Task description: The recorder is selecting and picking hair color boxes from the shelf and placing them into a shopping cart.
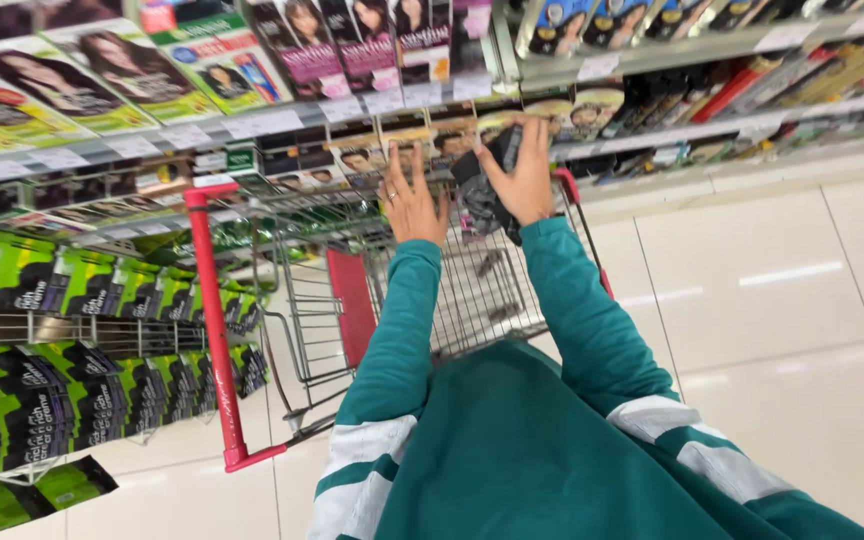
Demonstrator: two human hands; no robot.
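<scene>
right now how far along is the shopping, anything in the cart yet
Done: a couple of small items seem to lie in the cart, though they are hard to make out. In hand: the right hand holds a dark pack over it; the left hand is spread open beside it. Left: the pack is not yet set down.

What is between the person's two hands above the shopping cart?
In the head view, a dark grey packet lies between them: the right hand grips it, while the open left hand is beside it, over the red-framed wire cart.

We are stretching both teal-sleeved arms far forward, left hand (413, 203) spreading open fingers, right hand (523, 178) curling closed in a grip.
</scene>
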